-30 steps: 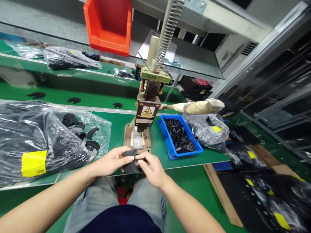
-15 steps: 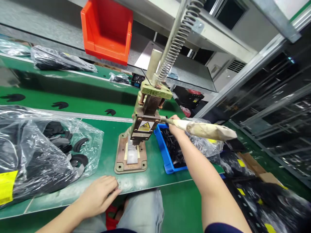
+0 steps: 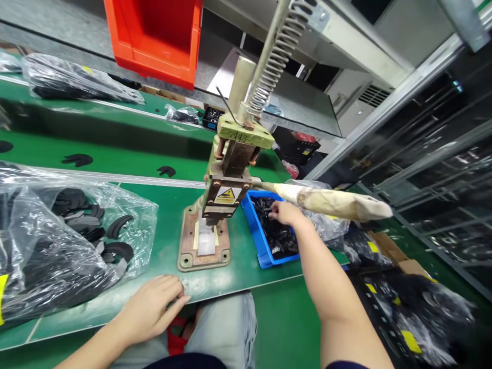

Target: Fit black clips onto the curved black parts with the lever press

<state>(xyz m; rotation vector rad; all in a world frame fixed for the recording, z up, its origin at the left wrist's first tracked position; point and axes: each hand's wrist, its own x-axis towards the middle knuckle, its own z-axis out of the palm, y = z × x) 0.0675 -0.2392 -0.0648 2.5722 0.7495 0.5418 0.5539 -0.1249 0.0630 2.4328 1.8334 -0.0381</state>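
My right hand [image 3: 287, 212] reaches into a blue bin [image 3: 264, 256] of small black parts [image 3: 282, 237]. Its fingers are pinched together over the parts; what is between them is too small to make out. My left hand [image 3: 159, 302] rests on the front edge of the green table [image 3: 165, 256], thumb apart from the fingers, holding nothing. Between the hands stands a hand press [image 3: 226, 192] with a warning label. A pale block [image 3: 206, 243] lies on its base plate, under the ram. The press's wrapped lever [image 3: 338, 202] sticks out to the right, above my right forearm.
At left lies a clear plastic bag [image 3: 142, 230] of curved black pieces. More dark pieces [image 3: 78, 160] lie on the green strip behind. An orange bin [image 3: 157, 61] sits on the shelf above. Bagged goods [image 3: 418, 318] with yellow labels are stacked at right.
My right hand has moved from beside the lever's base down into the blue bin, its fingers now among the black parts. My left hand stays at the table edge. The view has shifted slightly.
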